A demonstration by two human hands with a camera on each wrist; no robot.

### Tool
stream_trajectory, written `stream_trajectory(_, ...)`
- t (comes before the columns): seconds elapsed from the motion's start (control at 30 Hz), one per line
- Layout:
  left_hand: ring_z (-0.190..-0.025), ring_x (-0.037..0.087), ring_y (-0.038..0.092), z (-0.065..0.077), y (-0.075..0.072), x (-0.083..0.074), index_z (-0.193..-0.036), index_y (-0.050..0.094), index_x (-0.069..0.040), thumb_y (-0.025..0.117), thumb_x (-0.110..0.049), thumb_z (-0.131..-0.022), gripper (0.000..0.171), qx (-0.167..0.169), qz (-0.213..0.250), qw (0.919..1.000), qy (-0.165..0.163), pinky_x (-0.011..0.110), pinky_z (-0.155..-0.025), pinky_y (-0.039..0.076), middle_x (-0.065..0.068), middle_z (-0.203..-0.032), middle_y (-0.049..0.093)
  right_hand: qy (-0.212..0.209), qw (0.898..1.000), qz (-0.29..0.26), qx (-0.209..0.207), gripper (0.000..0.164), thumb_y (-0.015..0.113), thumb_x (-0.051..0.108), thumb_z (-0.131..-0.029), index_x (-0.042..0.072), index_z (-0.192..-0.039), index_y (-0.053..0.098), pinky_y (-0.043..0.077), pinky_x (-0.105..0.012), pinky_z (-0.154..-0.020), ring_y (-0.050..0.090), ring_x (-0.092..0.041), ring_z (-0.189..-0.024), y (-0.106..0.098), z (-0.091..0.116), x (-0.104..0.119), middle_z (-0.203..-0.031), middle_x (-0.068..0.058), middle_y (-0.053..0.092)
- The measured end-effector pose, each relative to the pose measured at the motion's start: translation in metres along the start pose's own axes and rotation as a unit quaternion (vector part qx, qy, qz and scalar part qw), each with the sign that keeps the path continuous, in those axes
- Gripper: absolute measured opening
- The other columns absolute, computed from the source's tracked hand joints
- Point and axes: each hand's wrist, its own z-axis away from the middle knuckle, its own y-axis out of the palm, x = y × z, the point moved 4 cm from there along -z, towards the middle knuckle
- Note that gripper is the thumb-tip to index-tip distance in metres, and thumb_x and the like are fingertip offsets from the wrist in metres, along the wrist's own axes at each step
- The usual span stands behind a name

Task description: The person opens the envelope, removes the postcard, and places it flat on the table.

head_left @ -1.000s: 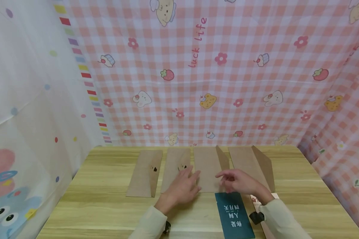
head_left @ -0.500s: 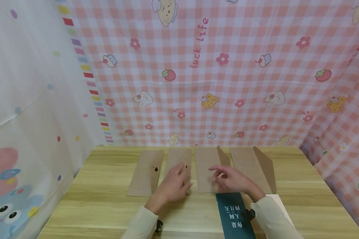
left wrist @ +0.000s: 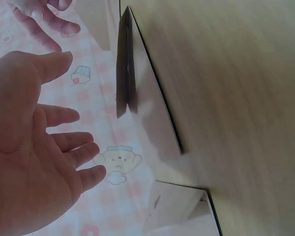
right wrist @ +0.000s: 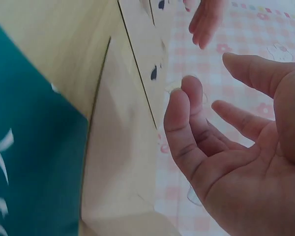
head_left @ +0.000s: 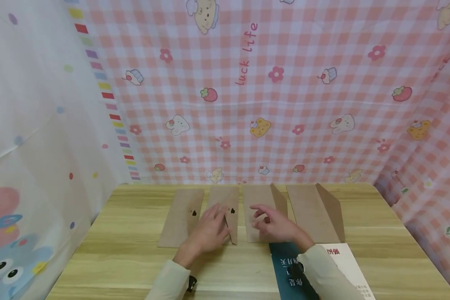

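My left hand [head_left: 208, 227] hovers over the second brown paper envelope [head_left: 222, 195] from the left, fingers relaxed and holding nothing. That envelope has a small black mark on its flap. In the left wrist view the palm and spread fingers [left wrist: 64, 142] show bare. To the right, my right hand [head_left: 273, 224] is above the third envelope [head_left: 258, 196], whose flap stands raised. Its index finger points left while the other fingers bend loosely around nothing, as the right wrist view also shows. A teal card [head_left: 278, 255] with white characters lies below the right hand, partly hidden by the wrist.
Another envelope [head_left: 177, 221] lies at the far left of the row, and one with a raised flap [head_left: 306, 204] at the right end. A white card [head_left: 346, 260] with red print lies under the right sleeve. A patterned curtain [head_left: 258, 100] backs the wooden table [head_left: 108, 258].
Both hands have moved left: the left hand off the second envelope's right side, the right hand further across the third envelope. More of the white card shows.
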Motion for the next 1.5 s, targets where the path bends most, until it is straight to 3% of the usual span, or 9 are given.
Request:
stream_trajectory(0.23, -0.148, 0.041, 0.022, 0.000, 0.003, 0.008, -0.153, 0.031, -0.001, 0.058, -0.037, -0.100, 0.071, 0.008, 0.000, 0.9999, -0.015, 0.053, -0.120, 0.019, 0.025, -0.160, 0.022, 0.014, 1.000, -0.010, -0.021, 0.054, 0.063, 0.015, -0.098, 0.004, -0.147, 0.043, 0.056, -0.033, -0.067, 0.064, -0.023, -0.083, 0.016, -0.010, -0.001, -0.133, -0.025, 0.052)
stream_trajectory(0.5, -0.148, 0.041, 0.022, -0.001, 0.006, 0.015, -0.155, 0.030, -0.004, 0.058, -0.034, -0.099, 0.069, 0.016, 0.009, 0.9993, -0.032, 0.054, -0.120, 0.019, 0.025, -0.161, 0.020, 0.015, 0.999, -0.007, -0.028, 0.054, 0.061, 0.014, -0.098, 0.004, -0.148, 0.041, 0.054, -0.033, -0.064, 0.063, -0.019, -0.081, 0.033, -0.023, 0.003, -0.135, -0.024, 0.051)
stream_trajectory(0.87, -0.149, 0.042, 0.018, -0.002, 0.011, 0.016, -0.155, 0.027, 0.000, 0.056, -0.033, -0.100, 0.070, 0.060, 0.005, 0.9974, -0.039, 0.052, -0.120, 0.018, 0.027, -0.161, 0.018, -0.002, 0.999, -0.005, -0.033, 0.055, 0.061, 0.006, -0.096, 0.002, -0.147, 0.042, 0.050, -0.029, -0.052, 0.058, -0.015, -0.062, 0.056, -0.036, 0.003, -0.137, -0.027, 0.048)
stream_trajectory(1.17, -0.148, 0.045, 0.019, -0.002, 0.018, 0.023, -0.153, 0.032, 0.000, 0.056, -0.034, -0.100, 0.067, 0.093, -0.020, 0.9944, -0.044, 0.053, -0.120, 0.020, 0.030, -0.159, 0.021, 0.013, 0.998, -0.001, -0.055, 0.058, 0.065, 0.009, -0.093, -0.001, -0.146, 0.043, 0.047, -0.027, -0.049, 0.052, -0.011, -0.052, 0.064, -0.040, -0.001, -0.138, -0.028, 0.049)
stream_trajectory(1.33, -0.149, 0.044, 0.015, -0.001, 0.021, 0.024, -0.154, 0.033, -0.003, 0.054, -0.036, -0.101, 0.066, 0.119, -0.021, 0.9906, -0.063, 0.053, -0.120, 0.020, 0.029, -0.160, 0.017, 0.014, 0.998, 0.018, -0.064, 0.059, 0.068, 0.009, -0.091, -0.003, -0.144, 0.045, 0.042, -0.025, -0.050, 0.047, -0.011, -0.057, 0.067, -0.044, -0.003, -0.135, -0.027, 0.051)
stream_trajectory(1.5, -0.150, 0.043, 0.010, -0.002, 0.023, 0.024, -0.155, 0.030, -0.005, 0.050, -0.037, -0.102, 0.066, 0.132, -0.026, 0.9879, -0.078, 0.053, -0.120, 0.019, 0.028, -0.161, 0.013, 0.018, 0.996, 0.029, -0.077, 0.061, 0.071, 0.010, -0.088, -0.004, -0.143, 0.047, 0.041, -0.026, -0.060, 0.047, -0.016, -0.069, 0.068, -0.045, -0.003, -0.132, -0.025, 0.050)
